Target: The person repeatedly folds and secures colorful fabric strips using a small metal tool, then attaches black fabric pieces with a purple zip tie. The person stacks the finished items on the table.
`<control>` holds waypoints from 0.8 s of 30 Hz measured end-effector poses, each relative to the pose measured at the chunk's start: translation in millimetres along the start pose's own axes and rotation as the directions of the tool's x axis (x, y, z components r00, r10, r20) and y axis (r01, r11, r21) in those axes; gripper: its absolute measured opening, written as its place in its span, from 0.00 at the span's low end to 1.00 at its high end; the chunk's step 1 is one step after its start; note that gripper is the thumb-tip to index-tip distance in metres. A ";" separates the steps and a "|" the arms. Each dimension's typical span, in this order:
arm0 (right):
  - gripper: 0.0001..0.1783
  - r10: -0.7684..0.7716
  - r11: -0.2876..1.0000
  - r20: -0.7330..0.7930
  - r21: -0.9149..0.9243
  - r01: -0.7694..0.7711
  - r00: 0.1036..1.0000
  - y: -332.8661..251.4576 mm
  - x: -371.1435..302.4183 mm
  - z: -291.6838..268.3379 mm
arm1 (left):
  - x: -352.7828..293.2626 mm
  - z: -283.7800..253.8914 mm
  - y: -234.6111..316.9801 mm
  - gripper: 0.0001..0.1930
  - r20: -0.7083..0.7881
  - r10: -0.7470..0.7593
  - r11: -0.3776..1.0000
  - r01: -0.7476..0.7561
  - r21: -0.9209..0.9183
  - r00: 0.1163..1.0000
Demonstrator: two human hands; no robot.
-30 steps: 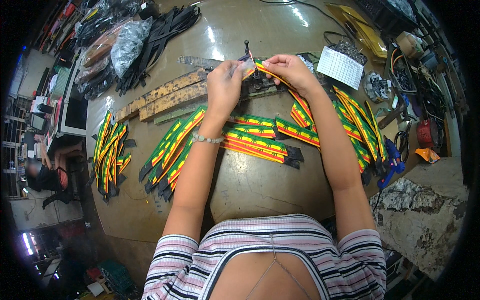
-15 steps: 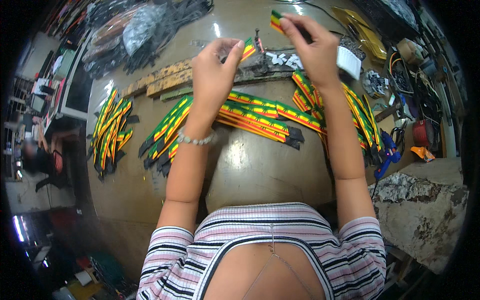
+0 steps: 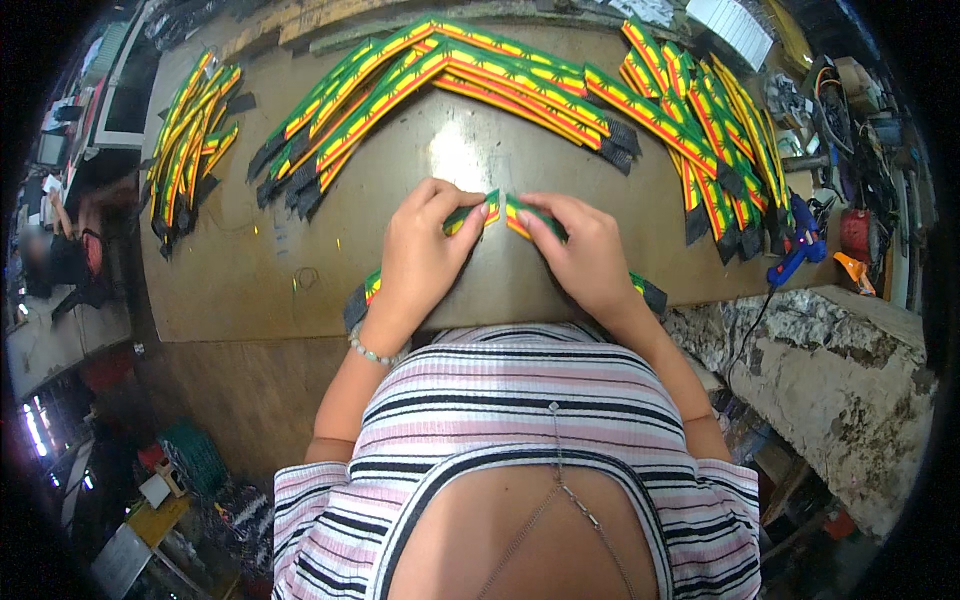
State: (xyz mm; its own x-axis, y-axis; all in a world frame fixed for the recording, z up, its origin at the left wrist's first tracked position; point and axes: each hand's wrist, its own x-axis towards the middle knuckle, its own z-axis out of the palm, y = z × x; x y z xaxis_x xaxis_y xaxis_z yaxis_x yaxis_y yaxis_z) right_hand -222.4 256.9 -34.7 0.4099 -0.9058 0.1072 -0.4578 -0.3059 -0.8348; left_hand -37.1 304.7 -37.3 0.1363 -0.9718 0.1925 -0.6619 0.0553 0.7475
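Low over the table's front edge, my left hand (image 3: 420,245) pinches the angled end of a green, yellow and red strip (image 3: 491,210) between thumb and fingers. Facing it, my right hand (image 3: 585,245) pinches the end of a similar strip (image 3: 516,214). The two ends sit close together with a narrow pale gap between them. Black tips show past my hands, one beside my left wrist (image 3: 356,306) and one beside my right wrist (image 3: 650,293). The middle lengths of both strips are hidden under my hands.
Ahead, several matching strips lie joined in wide V shapes (image 3: 440,60). Loose strip piles lie at left (image 3: 190,150) and right (image 3: 715,150). A blue glue gun (image 3: 800,245) with a cord rests at the table's right edge, near a worn, peeling surface (image 3: 810,370).
Both hands have come down toward my body and closer together, bringing the strip ends near each other. The view has also shifted, so the table's far side sits higher.
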 end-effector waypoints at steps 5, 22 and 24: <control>0.11 -0.013 0.999 -0.025 -0.048 0.012 1.000 2.8 -2.6 7.6 | -3.5 3.1 -1.2 0.06 -0.036 0.007 1.000 -0.007 0.005 0.999; 0.11 -0.215 0.887 -0.076 -0.432 0.162 0.974 -7.0 -3.1 24.0 | -6.8 6.4 -0.3 0.07 -0.072 0.045 0.996 -0.039 0.075 0.996; 0.11 -0.300 0.827 -0.072 -0.516 0.222 0.951 -7.6 -3.4 26.8 | -7.5 7.1 0.5 0.07 -0.081 0.050 0.996 -0.043 0.084 0.995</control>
State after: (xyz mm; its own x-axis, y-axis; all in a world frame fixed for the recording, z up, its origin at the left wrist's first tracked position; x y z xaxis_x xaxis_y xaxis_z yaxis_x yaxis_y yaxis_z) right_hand -199.2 270.2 -43.2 0.4703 -0.7908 0.3917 -0.6946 -0.6055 -0.3884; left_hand -43.7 310.4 -42.8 0.1628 -0.9460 0.2804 -0.7270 0.0771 0.6823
